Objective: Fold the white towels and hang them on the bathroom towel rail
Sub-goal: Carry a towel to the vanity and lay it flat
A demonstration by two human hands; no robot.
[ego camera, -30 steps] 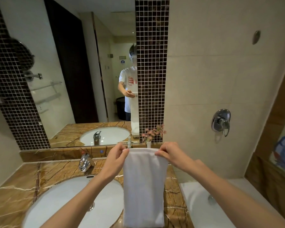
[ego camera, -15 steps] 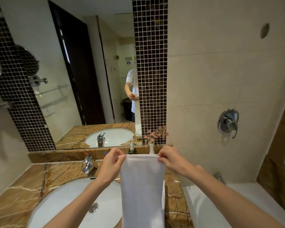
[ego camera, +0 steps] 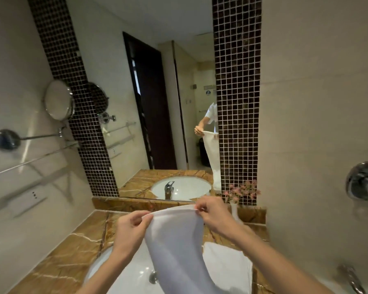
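Note:
A folded white towel (ego camera: 176, 245) hangs lengthwise in front of me over the sink. My left hand (ego camera: 130, 230) pinches its top left corner and my right hand (ego camera: 210, 211) pinches its top right corner, so the top edge stretches between them. A second white towel (ego camera: 227, 266) lies flat on the counter to the right of the basin. On the left wall a chrome towel rail (ego camera: 28, 162) runs along the tiles, with nothing on it.
A white basin (ego camera: 128, 276) sits in the brown marble counter (ego camera: 77, 251). A small vase of pink flowers (ego camera: 236, 200) stands at the back right. A round shaving mirror (ego camera: 58, 100) juts from the left wall. A chrome shower valve (ego camera: 363, 183) is on the right wall.
My view has swung left and tilted, bringing the left wall and its rail into sight. The towel now swings to the right at its lower end, and both hands keep their pinch.

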